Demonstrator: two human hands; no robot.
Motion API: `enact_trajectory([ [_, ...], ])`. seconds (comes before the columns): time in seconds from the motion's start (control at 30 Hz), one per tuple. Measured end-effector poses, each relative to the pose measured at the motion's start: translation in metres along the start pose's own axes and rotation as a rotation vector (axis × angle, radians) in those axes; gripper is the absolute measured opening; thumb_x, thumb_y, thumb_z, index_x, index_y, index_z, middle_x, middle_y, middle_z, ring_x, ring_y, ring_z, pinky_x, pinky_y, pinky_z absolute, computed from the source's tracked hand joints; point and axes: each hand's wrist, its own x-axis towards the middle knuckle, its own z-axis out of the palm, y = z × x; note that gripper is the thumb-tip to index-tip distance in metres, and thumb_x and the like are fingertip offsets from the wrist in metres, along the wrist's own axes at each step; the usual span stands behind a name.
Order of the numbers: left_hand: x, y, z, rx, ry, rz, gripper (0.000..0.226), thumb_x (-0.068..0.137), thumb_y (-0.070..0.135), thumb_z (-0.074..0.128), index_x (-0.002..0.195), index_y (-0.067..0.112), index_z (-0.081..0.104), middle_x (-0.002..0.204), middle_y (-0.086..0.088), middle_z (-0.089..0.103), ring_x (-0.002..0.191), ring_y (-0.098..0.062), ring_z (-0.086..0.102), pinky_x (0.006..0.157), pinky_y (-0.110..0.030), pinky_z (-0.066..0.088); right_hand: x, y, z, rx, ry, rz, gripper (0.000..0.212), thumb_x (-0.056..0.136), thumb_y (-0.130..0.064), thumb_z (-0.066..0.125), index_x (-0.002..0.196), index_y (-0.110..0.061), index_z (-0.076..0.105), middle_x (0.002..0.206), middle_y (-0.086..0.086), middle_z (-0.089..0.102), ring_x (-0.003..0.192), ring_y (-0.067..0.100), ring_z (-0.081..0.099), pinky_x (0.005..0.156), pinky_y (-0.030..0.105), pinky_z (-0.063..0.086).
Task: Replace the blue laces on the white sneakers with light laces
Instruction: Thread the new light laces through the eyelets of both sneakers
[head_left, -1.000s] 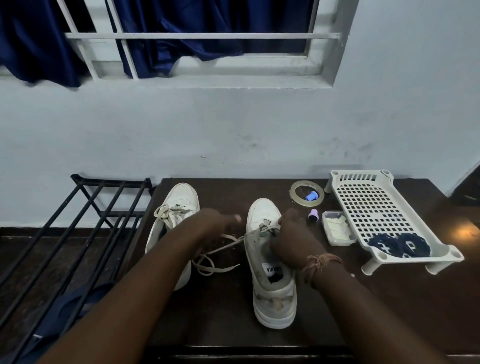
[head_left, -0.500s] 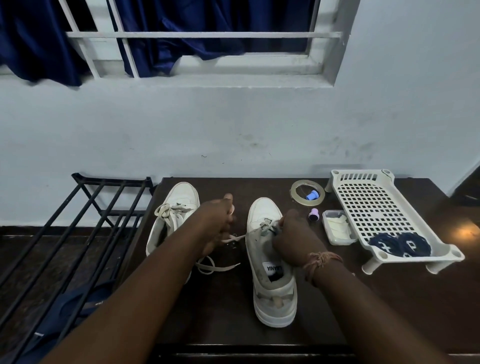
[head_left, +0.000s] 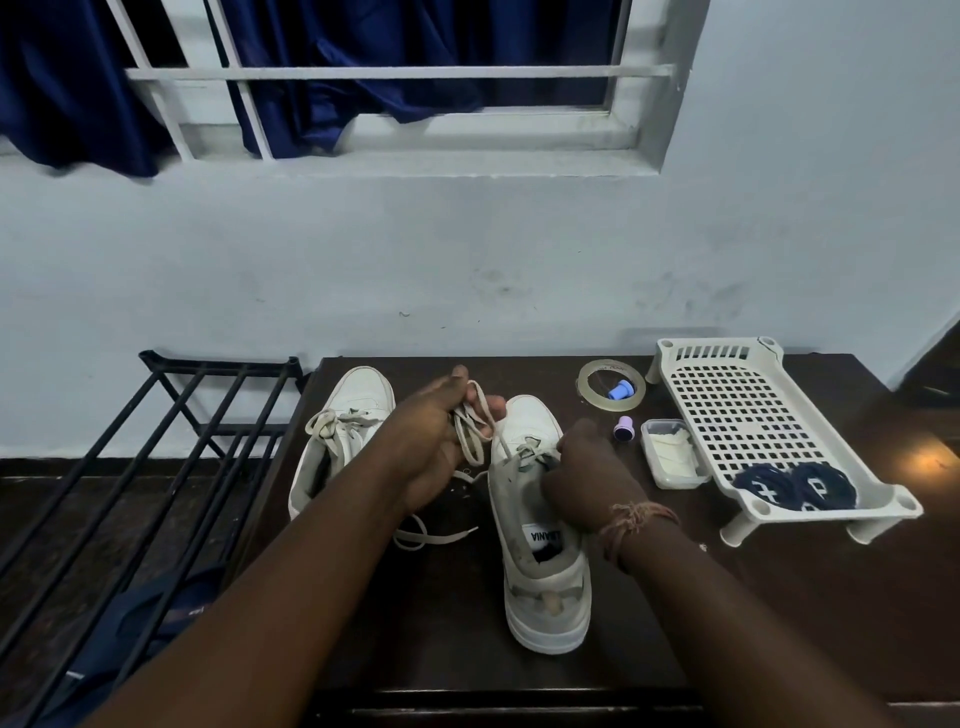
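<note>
Two white sneakers stand on the dark table (head_left: 727, 613), toes toward the wall. The left sneaker (head_left: 353, 410) carries a light lace tied near its tongue. On the right sneaker (head_left: 540, 587) a light lace (head_left: 470, 431) runs from the front eyelets up into my left hand (head_left: 431, 441), which grips it raised between the two shoes; its loose end (head_left: 431, 535) trails on the table. My right hand (head_left: 587, 478) pinches the lace at the right sneaker's upper eyelets. Two coiled blue laces (head_left: 795, 486) lie in the white perforated tray (head_left: 737, 395).
A tape roll (head_left: 587, 384) with a blue cap (head_left: 621, 389) inside, a small purple cap (head_left: 622, 429) and a small plastic box (head_left: 670, 457) sit at the back right. A black metal rack (head_left: 130, 467) stands left of the table. The wall is close behind.
My left hand has lifted away from the table toward the wall, drawing the light lace up through the right sneaker. My right hand stays at the eyelets.
</note>
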Motion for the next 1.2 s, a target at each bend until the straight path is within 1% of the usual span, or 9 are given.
enact_trajectory([
  [0.07,0.002,-0.001,-0.003,-0.181,-0.001,-0.043,0.039,0.110,0.028,0.038,0.074,0.016,0.048,0.061,-0.001,0.051,0.069,-0.021,0.065,0.071,-0.035,0.046,0.000,0.000,0.001,0.002,0.008,-0.003,0.040,0.079,-0.008,0.053,0.118,-0.007,0.042,0.127,0.019,0.051,0.117,0.037,0.054,0.100,0.047,0.047],
  [0.23,0.007,0.000,-0.012,-0.384,0.131,-0.161,0.041,0.108,0.025,0.037,0.068,0.020,0.042,0.048,0.008,0.029,0.034,-0.006,0.025,0.044,-0.019,0.026,0.003,0.000,0.001,0.030,0.023,0.034,0.041,0.082,-0.007,0.053,0.122,-0.006,0.042,0.124,0.020,0.054,0.114,0.036,0.057,0.096,0.042,0.049],
  [0.37,0.006,-0.009,-0.011,-0.173,0.208,-0.339,0.034,0.108,0.020,0.038,0.074,0.019,0.040,0.047,0.006,0.035,0.029,-0.004,0.024,0.035,-0.015,0.023,0.003,0.000,0.002,0.055,0.046,0.033,0.038,0.082,-0.005,0.052,0.118,-0.004,0.043,0.121,0.022,0.057,0.111,0.036,0.058,0.091,0.038,0.048],
  [0.6,0.010,-0.035,-0.009,0.387,0.403,-0.225,0.024,0.103,0.011,0.052,0.078,0.009,0.053,0.061,-0.006,0.046,0.040,-0.010,0.038,0.042,-0.016,0.028,0.002,-0.001,0.001,0.057,0.061,0.048,0.038,0.082,-0.006,0.053,0.118,-0.005,0.042,0.123,0.021,0.055,0.115,0.036,0.056,0.095,0.041,0.049],
  [0.83,0.014,-0.057,-0.013,0.616,0.384,-0.174,0.030,0.099,0.021,0.058,0.073,0.005,0.057,0.063,-0.013,0.052,0.039,-0.015,0.043,0.037,-0.015,0.029,0.001,-0.001,-0.006,-0.006,0.011,0.005,0.035,0.080,-0.009,0.054,0.114,-0.008,0.048,0.117,0.016,0.059,0.107,0.031,0.059,0.086,0.036,0.050],
  [0.97,0.008,-0.056,-0.019,1.138,0.338,-0.124,0.028,0.083,0.032,0.066,0.073,0.007,0.061,0.066,-0.008,0.061,0.064,-0.025,0.062,0.054,-0.026,0.042,0.001,-0.002,-0.011,-0.015,-0.013,-0.003,0.034,0.080,-0.012,0.055,0.114,-0.008,0.049,0.116,0.015,0.058,0.107,0.029,0.059,0.081,0.031,0.044],
  [1.07,0.004,-0.059,-0.019,1.309,0.438,-0.021,0.054,0.077,0.043,0.072,0.110,0.006,0.052,0.107,-0.015,0.063,0.105,-0.035,0.063,0.088,-0.037,0.051,0.001,-0.002,-0.013,-0.013,-0.004,0.002,0.034,0.081,-0.013,0.056,0.113,-0.008,0.049,0.115,0.017,0.059,0.113,0.029,0.056,0.088,0.031,0.042],
  [1.13,0.004,-0.061,-0.018,1.406,0.435,0.104,0.061,0.081,0.045,0.071,0.126,0.013,0.048,0.119,-0.017,0.056,0.111,-0.038,0.059,0.096,-0.043,0.049,0.001,-0.002,-0.014,-0.021,-0.007,0.004,0.034,0.082,-0.013,0.056,0.115,-0.008,0.050,0.116,0.017,0.059,0.119,0.028,0.051,0.091,0.030,0.039],
  [1.2,0.004,-0.061,-0.017,1.566,0.341,0.292,0.035,0.084,0.041,0.065,0.116,0.029,0.063,0.112,-0.009,0.060,0.103,-0.034,0.063,0.089,-0.040,0.051,0.002,-0.002,-0.016,-0.029,-0.009,-0.010,0.035,0.081,-0.015,0.058,0.115,-0.009,0.051,0.114,0.016,0.059,0.112,0.025,0.053,0.086,0.028,0.041],
])
